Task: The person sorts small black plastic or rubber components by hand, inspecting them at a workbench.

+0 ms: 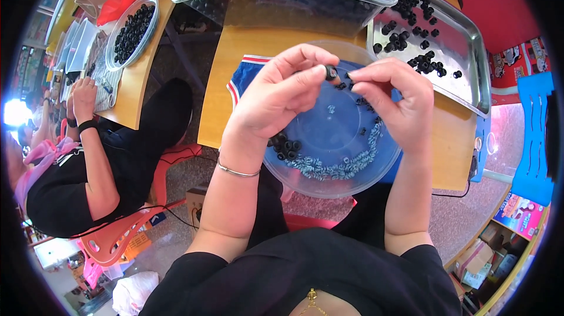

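My left hand (pixel 282 89), with a metal bangle on its wrist, pinches a small black round part (pixel 331 73) between thumb and fingertips. Close beside it, my right hand (pixel 399 89) has thumb and forefinger pressed together at a tiny dark piece, too small to make out. Both hands are above a shallow round clear plastic tray (pixel 329 189) that looks blue from what lies under it. Along its near side runs a curved band of small pale metallic pieces (pixel 346 168). A cluster of black round parts (pixel 285 146) sits at the tray's left, and smaller black pieces (pixel 364 103) lie at its right.
At the back of the wooden table (pixel 220 113) stands a large clear bin (pixel 282 7) heaped with black parts. A metal tray (pixel 458 89) with scattered black parts is to its right. On the left, a co-worker (pixel 82 181) sits at another table near a tub (pixel 134 32) of black parts.
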`<state>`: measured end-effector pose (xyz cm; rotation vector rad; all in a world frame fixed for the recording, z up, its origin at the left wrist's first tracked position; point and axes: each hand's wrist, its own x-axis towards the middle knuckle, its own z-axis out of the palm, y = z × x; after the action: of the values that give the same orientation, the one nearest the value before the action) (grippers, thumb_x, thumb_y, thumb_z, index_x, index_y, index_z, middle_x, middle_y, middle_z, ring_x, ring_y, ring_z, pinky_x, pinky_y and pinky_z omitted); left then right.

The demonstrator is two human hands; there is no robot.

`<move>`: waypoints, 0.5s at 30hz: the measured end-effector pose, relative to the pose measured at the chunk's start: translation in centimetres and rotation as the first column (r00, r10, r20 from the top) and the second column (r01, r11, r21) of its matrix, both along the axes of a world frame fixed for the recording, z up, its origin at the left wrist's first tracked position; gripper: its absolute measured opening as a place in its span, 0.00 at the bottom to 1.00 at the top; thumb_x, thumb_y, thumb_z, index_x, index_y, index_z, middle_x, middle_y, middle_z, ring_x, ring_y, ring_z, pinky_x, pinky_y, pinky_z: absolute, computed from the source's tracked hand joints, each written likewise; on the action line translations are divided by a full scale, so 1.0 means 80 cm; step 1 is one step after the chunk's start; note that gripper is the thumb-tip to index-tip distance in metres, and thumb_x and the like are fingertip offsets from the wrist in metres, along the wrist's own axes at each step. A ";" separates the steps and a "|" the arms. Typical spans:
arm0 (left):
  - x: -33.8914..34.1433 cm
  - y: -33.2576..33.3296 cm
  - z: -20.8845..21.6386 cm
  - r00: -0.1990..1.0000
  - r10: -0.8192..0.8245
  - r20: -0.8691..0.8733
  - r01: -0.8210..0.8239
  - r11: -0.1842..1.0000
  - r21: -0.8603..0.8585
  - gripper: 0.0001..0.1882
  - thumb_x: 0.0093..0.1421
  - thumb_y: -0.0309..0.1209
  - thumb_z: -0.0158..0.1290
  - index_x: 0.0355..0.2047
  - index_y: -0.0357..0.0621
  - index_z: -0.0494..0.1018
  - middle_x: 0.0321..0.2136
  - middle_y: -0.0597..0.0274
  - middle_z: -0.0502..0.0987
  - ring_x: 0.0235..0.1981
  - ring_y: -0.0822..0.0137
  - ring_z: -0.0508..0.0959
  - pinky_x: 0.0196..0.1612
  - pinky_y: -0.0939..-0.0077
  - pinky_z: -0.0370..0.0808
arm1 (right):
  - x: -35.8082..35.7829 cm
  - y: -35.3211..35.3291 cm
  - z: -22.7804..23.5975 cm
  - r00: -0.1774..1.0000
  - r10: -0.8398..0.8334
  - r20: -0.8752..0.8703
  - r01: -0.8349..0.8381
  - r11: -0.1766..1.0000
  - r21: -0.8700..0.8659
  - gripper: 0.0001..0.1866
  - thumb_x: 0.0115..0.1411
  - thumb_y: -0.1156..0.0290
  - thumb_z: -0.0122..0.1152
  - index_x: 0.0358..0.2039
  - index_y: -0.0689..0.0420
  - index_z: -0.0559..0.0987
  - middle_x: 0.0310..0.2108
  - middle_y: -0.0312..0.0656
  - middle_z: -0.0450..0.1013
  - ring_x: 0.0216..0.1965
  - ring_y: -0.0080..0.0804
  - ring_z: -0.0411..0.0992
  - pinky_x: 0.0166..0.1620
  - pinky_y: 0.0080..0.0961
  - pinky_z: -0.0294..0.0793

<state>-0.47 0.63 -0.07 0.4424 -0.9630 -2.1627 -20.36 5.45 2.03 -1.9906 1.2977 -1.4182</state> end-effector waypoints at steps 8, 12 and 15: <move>0.005 -0.009 -0.008 0.993 0.058 -0.103 -0.041 0.985 0.168 0.10 0.64 0.28 0.47 0.46 0.44 0.71 0.33 0.63 0.74 0.17 0.84 0.57 0.21 0.91 0.55 | -0.007 0.030 0.011 0.723 0.225 -0.654 0.241 0.804 0.543 0.09 0.42 0.76 0.65 0.27 0.59 0.77 0.24 0.49 0.75 0.31 0.46 0.75 0.36 0.37 0.73; 0.005 -0.010 -0.014 0.965 0.014 -0.262 0.058 0.963 0.264 0.11 0.65 0.30 0.47 0.46 0.43 0.71 0.34 0.63 0.73 0.16 0.83 0.56 0.20 0.90 0.55 | -0.002 0.026 0.001 0.719 0.252 -0.647 0.253 0.772 0.582 0.08 0.42 0.77 0.63 0.26 0.59 0.77 0.23 0.48 0.74 0.32 0.46 0.75 0.36 0.37 0.73; 0.006 -0.011 -0.017 0.936 0.005 -0.352 0.109 0.947 0.303 0.11 0.65 0.31 0.47 0.46 0.42 0.70 0.34 0.63 0.72 0.16 0.83 0.56 0.20 0.90 0.54 | -0.004 0.021 -0.005 0.687 0.245 -0.684 0.190 0.848 0.495 0.07 0.44 0.77 0.61 0.27 0.58 0.78 0.26 0.47 0.74 0.33 0.46 0.74 0.36 0.37 0.73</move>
<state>0.03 -0.24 -1.41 0.1696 -0.4336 -2.3516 -20.66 7.16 1.66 -2.1837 1.7064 -0.0913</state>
